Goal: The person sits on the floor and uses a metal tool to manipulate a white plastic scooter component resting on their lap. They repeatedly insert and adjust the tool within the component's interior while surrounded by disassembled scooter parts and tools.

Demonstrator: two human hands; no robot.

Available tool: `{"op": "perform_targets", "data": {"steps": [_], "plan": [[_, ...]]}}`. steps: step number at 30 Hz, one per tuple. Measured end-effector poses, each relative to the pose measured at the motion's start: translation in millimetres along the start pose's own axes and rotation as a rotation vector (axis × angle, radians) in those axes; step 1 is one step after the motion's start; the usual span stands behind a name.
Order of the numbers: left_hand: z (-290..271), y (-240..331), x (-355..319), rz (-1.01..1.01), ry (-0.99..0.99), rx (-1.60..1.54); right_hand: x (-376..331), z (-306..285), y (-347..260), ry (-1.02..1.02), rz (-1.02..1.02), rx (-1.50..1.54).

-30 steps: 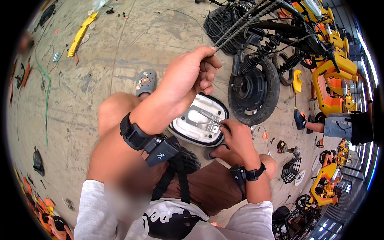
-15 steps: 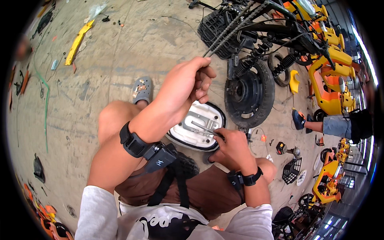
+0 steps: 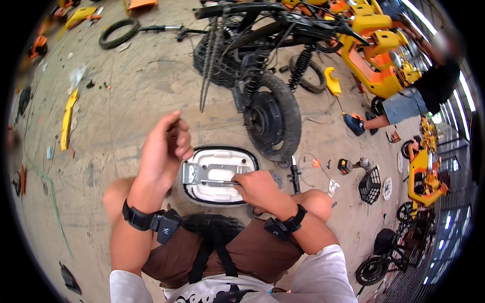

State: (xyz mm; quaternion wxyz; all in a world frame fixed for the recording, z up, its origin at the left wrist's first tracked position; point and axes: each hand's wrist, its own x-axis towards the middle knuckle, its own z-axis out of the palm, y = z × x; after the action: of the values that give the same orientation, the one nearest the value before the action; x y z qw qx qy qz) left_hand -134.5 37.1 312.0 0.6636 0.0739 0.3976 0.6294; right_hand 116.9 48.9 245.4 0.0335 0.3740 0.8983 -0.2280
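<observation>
Lowered since the earlier frame, our left hand (image 3: 167, 146) curls loosely, contents hidden. Our right hand (image 3: 261, 189) clamps a slim metal rod (image 3: 218, 183), seemingly light, stiff and slick, best pinched near its right end, over a white seat underside (image 3: 222, 194).

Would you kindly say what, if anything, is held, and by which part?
The right hand grips a metal rod by its right end; the left hand appears empty.
</observation>
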Motion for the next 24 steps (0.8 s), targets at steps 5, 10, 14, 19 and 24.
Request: {"op": "perform_targets", "data": {"steps": [5,10,14,19,24], "plan": [[1,8,-2,0.166,-0.140,-0.075,-4,6,4,-0.034,0.012,-0.007],[-1,25,-11,0.376,-0.421,-0.143,-4,16,3,-0.087,-0.038,-0.056],[16,50,-45,0.513,-0.899,-0.177,-2,22,1,-0.023,-0.032,-0.045],[31,49,-115,0.459,-1.651,-1.102,-4,20,1,0.074,0.035,0.027],[16,46,-53,0.579,-0.453,0.167,-2,11,-6,0.003,0.072,0.086]]}}
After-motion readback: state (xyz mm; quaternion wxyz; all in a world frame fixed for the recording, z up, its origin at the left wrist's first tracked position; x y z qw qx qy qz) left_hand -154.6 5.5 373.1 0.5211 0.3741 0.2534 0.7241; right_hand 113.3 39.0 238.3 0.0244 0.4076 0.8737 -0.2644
